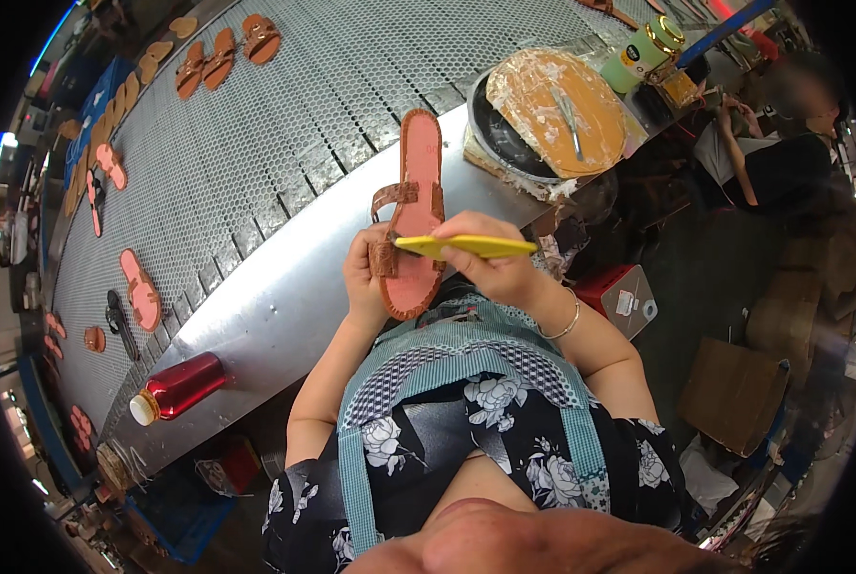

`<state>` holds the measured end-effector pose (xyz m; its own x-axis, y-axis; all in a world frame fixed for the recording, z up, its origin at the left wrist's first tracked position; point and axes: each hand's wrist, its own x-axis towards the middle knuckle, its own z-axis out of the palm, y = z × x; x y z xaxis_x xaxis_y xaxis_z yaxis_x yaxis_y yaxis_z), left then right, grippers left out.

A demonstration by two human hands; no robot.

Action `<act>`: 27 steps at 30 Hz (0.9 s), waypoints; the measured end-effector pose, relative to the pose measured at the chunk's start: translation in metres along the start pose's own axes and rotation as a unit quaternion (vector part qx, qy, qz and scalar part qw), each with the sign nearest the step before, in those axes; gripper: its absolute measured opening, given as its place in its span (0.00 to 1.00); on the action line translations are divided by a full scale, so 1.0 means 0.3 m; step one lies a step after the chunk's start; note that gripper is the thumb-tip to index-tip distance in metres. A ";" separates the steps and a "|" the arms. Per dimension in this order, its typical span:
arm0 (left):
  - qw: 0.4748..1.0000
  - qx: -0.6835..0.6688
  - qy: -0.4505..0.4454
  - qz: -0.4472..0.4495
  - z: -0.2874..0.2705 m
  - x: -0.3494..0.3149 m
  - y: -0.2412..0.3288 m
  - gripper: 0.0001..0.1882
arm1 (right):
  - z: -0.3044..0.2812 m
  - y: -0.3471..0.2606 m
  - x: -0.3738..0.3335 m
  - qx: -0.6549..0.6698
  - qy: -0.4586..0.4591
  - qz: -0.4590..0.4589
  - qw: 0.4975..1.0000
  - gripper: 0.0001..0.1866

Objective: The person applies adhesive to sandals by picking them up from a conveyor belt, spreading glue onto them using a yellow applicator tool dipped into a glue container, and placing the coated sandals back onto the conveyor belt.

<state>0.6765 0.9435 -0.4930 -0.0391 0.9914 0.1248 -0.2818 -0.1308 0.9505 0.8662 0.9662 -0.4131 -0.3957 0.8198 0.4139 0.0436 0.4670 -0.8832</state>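
Note:
My left hand (363,273) grips a brown sandal (422,153) with a pink insole by its side, near the lower strap. The sandal points away from me in front of my apron, its toe and heel ends both showing. Closed around a yellow-handled brush (476,247), my right hand (493,263) lies over the sandal's middle. The brush's dark tip touches or hovers at the inner edge of the strap; which of these I cannot tell.
A metal mesh conveyor (285,124) carries several sandals and a metal ledge (285,268) runs along it. On the ledge lies a red bottle (184,385). At right stand a glue-smeared round board (543,105) on a black pot, a green flask (643,55) and a seated person (782,143).

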 end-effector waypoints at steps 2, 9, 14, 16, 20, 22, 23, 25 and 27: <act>1.000 0.014 0.008 0.017 0.010 0.016 -0.002 0.06 | 0.007 -0.005 0.000 -0.001 -0.016 -0.032 0.999 0.09; 0.999 -0.025 0.018 -0.021 0.010 0.037 -0.030 0.06 | 0.033 0.013 0.011 -0.116 -0.002 -0.182 0.976 0.12; 0.995 -0.013 0.101 -0.001 -0.008 0.083 -0.038 0.07 | 0.030 -0.008 0.011 -0.077 -0.132 -0.179 0.972 0.16; 0.991 -0.012 0.133 -0.002 -0.016 0.105 -0.044 0.05 | 0.023 -0.006 0.012 -0.121 -0.136 -0.197 0.963 0.16; 0.987 -0.070 0.147 0.012 -0.041 0.136 -0.059 0.03 | 0.039 0.000 0.023 -0.156 -0.134 -0.245 0.947 0.17; 0.976 -0.124 0.180 -0.019 -0.045 0.144 -0.054 0.01 | 0.030 -0.005 0.024 -0.148 -0.126 -0.254 0.947 0.18; 0.975 -0.124 0.183 -0.016 -0.043 0.146 -0.049 0.01 | 0.033 0.001 0.023 -0.147 -0.129 -0.256 0.947 0.18; 0.952 -0.206 0.223 -0.036 -0.031 0.154 -0.028 0.02 | 0.044 0.036 0.016 -0.213 -0.040 -0.292 0.932 0.18; 0.945 -0.218 0.238 -0.043 -0.031 0.168 -0.012 0.02 | 0.054 0.063 0.006 -0.228 -0.043 -0.279 0.932 0.18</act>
<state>0.6667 0.9939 -0.4927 -0.3960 0.8987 -0.1883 -0.6683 -0.1414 0.7303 0.8515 0.9713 -0.4326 -0.5448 0.3861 0.7444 0.1860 0.9212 -0.3417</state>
